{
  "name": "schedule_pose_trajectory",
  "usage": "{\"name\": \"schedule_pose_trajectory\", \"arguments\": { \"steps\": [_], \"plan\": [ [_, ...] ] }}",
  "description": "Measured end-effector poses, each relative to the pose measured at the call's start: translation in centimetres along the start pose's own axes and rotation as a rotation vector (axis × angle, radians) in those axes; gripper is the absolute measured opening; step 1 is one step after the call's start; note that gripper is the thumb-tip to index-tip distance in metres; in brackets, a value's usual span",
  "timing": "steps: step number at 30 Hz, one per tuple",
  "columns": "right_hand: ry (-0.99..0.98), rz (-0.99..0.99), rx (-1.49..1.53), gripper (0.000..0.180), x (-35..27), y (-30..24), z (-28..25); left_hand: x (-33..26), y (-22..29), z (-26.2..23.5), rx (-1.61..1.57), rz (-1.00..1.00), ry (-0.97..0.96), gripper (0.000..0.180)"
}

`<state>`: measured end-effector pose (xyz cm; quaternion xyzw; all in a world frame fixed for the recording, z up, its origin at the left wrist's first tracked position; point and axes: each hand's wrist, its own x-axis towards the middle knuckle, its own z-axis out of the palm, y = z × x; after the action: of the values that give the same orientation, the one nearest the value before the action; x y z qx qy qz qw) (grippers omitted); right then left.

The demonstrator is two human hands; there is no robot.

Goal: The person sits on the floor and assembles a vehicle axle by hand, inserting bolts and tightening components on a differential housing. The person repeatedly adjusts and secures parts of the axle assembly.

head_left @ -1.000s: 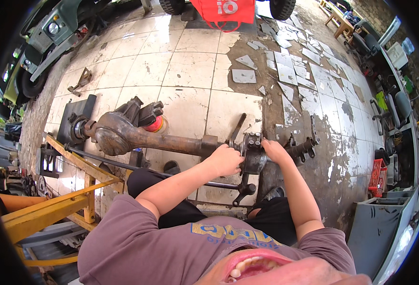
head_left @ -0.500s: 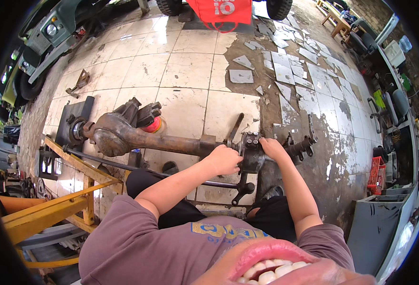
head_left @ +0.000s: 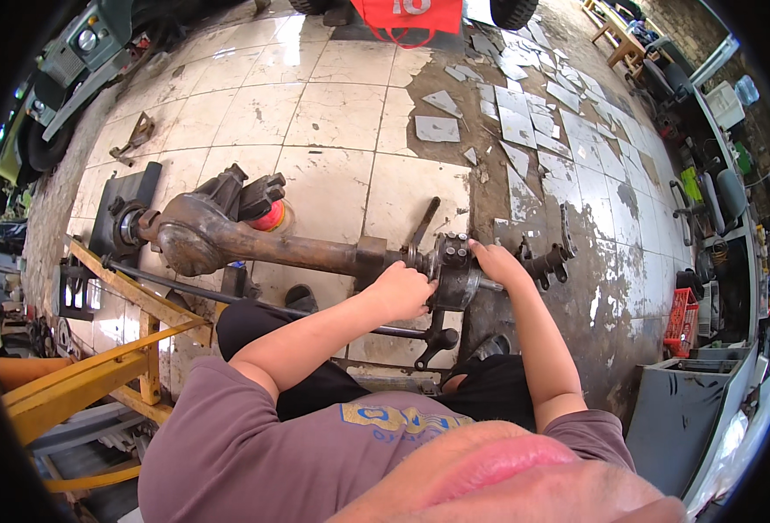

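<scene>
Head view: both sets of fingers clasp the hub [head_left: 453, 272] at one end of the rusty axle [head_left: 315, 253], the left hand [head_left: 400, 290] gripping its near side and the right hand [head_left: 497, 261] its far end. From there the axle runs leftward across the tiled floor [head_left: 333, 105] to its bulging housing [head_left: 195, 234], long axis left-right, both hands equally close.

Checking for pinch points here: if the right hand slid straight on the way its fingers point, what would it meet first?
The right hand points left, already against the dark metal knuckle block at the end of the rusty axle tube. Going on, it would press into that block; the left hand grips the opposite side.
</scene>
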<state>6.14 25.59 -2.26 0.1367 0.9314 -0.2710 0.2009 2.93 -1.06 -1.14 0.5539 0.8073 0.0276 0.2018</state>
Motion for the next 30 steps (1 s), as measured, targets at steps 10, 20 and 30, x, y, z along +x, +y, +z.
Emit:
{"name": "schedule_pose_trajectory", "arguments": {
  "steps": [10,20,30],
  "plan": [
    [-0.021,0.074,0.066,0.085,-0.5,-0.8,-0.2,0.2,0.3,0.6,0.023,-0.004,0.018,0.063],
    [0.072,0.011,0.066,0.089,0.3,1.0,2.2,0.2,0.1,2.3,0.033,0.044,0.153,0.045],
    [-0.080,0.108,0.008,0.085,-0.4,-1.7,-0.5,0.3,0.7,1.4,0.023,-0.016,0.048,0.062]
  ]
}}
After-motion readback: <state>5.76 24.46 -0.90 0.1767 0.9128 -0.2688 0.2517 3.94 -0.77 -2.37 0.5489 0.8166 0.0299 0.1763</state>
